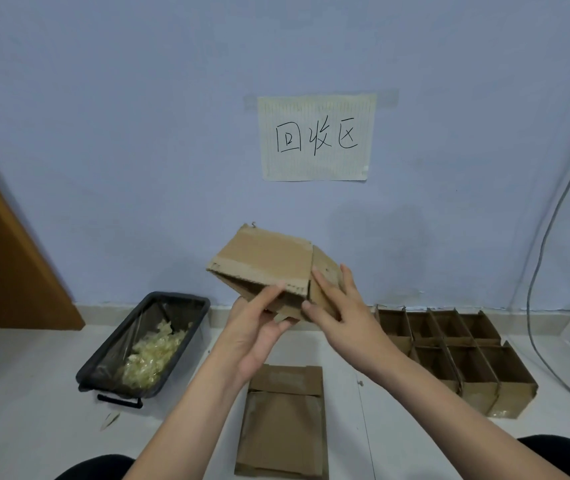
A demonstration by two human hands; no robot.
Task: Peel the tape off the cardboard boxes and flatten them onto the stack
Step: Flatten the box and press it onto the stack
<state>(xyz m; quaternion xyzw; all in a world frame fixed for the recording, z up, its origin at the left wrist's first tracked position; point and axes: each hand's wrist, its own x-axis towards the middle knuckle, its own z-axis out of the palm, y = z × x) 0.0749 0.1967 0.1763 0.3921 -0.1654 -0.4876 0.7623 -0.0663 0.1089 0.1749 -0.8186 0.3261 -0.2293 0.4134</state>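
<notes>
Cardboard brown box (262, 261), seemingly tape-free, half-collapsed, gripped by left hand (259, 327) and right hand (339, 306); flattened cardboard stack (283, 424) waits below; far-right taped boxes (456, 355) remain.

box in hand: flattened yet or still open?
Still open, partly collapsed. The cardboard box is held in the air by the left hand and right hand; its dark hollow shows.
</notes>
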